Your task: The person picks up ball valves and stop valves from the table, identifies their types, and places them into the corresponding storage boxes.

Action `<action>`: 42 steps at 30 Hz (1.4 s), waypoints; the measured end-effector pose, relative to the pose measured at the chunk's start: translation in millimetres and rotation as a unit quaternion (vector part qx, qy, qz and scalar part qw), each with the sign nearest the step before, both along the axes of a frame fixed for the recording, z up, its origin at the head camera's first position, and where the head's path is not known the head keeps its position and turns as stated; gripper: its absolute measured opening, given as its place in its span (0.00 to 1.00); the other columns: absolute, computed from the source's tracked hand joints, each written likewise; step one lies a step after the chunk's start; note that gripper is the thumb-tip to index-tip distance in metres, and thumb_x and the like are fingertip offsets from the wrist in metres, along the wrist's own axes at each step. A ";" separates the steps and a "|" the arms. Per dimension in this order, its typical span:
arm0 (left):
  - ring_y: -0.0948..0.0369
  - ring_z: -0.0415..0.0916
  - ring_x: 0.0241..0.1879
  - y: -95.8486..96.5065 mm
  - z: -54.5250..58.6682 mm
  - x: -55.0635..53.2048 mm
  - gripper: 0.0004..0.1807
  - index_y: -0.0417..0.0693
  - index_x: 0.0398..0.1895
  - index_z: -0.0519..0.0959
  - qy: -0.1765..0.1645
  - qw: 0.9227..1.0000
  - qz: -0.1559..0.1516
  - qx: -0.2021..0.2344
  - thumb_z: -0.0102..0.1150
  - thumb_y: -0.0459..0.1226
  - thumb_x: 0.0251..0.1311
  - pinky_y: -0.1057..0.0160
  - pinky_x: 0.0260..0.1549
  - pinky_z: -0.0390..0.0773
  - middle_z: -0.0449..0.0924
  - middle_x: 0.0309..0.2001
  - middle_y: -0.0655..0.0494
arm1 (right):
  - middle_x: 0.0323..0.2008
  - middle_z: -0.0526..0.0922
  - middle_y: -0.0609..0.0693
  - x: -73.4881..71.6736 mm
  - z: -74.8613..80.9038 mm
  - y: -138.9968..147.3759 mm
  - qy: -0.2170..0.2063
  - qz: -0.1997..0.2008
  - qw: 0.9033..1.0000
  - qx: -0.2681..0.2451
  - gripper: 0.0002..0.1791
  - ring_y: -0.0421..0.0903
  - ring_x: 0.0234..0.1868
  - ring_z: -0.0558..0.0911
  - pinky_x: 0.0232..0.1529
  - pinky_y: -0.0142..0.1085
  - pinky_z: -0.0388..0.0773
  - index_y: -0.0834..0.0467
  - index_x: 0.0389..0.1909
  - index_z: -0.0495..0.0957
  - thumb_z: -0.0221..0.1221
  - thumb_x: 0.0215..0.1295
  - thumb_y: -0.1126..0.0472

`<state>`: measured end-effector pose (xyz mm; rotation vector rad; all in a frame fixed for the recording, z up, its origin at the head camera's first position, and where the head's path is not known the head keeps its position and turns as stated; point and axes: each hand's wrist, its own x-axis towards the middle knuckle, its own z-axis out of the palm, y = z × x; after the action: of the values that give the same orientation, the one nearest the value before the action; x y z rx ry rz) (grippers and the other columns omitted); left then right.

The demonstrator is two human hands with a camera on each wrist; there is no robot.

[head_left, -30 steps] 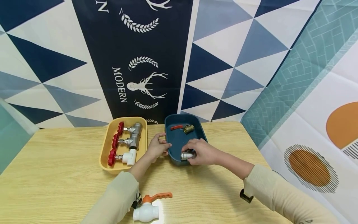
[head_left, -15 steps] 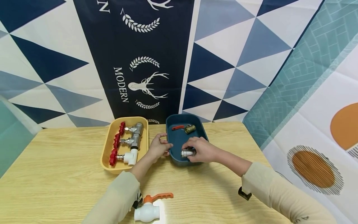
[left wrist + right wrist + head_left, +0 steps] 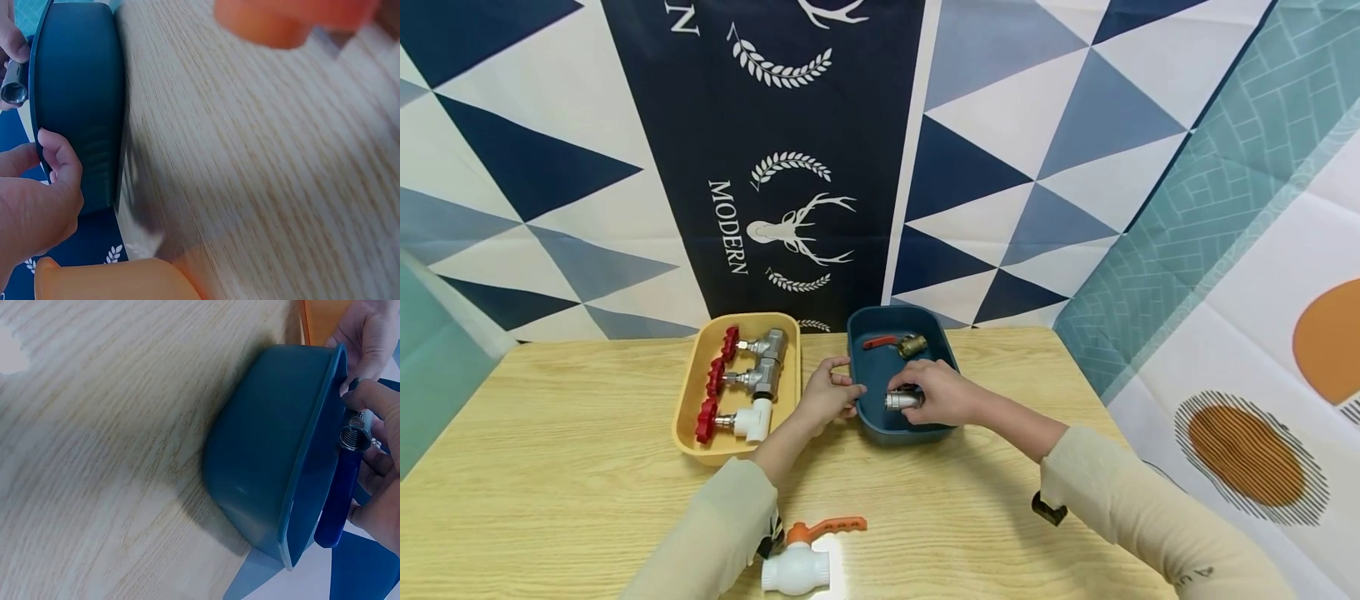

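My right hand grips a silvery ball valve over the near part of the dark blue bin. In the right wrist view the valve's threaded opening and its blue lever show, the lever lying along the bin's rim. With curled fingers my left hand holds the bin's left rim, as the left wrist view also shows at the rim beside the outer wall. Farther back in the bin lies a brass ball valve with a red lever.
To the left stands a yellow bin with two metal valves and a white plastic valve, all with red handwheels. Near the front edge of view a white ball valve with an orange lever lies on the wooden table. A patterned wall covering rises behind.
My right hand has shifted slightly away from me with the silvery valve still gripped, now higher in the head view. The left hand keeps its hold on the rim.
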<state>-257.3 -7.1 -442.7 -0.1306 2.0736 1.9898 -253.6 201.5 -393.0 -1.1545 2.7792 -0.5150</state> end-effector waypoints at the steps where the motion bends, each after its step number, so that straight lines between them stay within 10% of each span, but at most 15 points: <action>1: 0.64 0.67 0.19 0.1 0.0 0.7 0.30 0.43 0.63 0.61 0.005 1.000 -0.001 0.000 0.58 0.28 0.57 0.69 0.22 0.78 0.64 0.36 0.51 | 0.41 0.80 0.47 -1.4 -0.8 -0.2 0.000 -0.001 1.000 0.001 0.18 0.41 0.39 0.73 0.39 0.35 0.64 0.53 0.48 0.79 0.62 0.54 0.60; 42: 0.63 0.68 0.21 1.3 -0.5 -1.1 0.32 0.44 0.65 0.60 -0.009 1.000 0.005 0.000 0.58 0.27 0.57 0.71 0.19 0.76 0.65 0.37 0.51 | 0.41 0.80 0.52 -46.0 -10.4 -10.4 -0.021 -0.032 0.999 -0.013 0.19 0.42 0.35 0.74 0.34 0.31 0.73 0.57 0.49 0.78 0.61 0.54 0.61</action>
<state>-258.4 -5.8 -443.1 -0.1575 2.0662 1.9876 -299.6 191.1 -403.4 -1.0502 2.7905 -0.5759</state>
